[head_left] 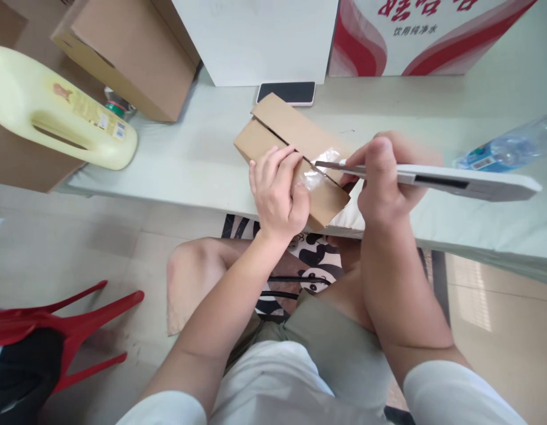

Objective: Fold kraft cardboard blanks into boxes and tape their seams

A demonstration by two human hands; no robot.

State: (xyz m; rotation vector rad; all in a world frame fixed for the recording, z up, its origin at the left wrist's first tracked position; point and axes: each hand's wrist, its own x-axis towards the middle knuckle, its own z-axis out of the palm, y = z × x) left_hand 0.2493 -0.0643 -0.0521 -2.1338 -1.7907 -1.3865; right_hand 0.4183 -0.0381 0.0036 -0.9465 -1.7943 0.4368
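Note:
A small brown cardboard box [264, 133] lies at a slant on the light-covered table, with a dark seam between its top flaps. Clear shiny tape [315, 177] sits across the seam near its right end. My left hand [277, 192] rests on the box's near flap, fingers stretched over the top, holding nothing. In my right hand [386, 177] is a white-and-grey utility knife [468, 182], gripped by its handle. The knife's narrow blade points left, its tip at the tape over the seam. Part of the box's right end is hidden behind my right hand.
A phone [286, 93] lies behind the box, in front of a white carton [264, 41] and a red-and-white carton [397, 44]. On the left are a yellow jug [61, 112] and cardboard boxes [132, 53]. A plastic bottle [513, 144] lies right. A red stool [74, 330] stands below left.

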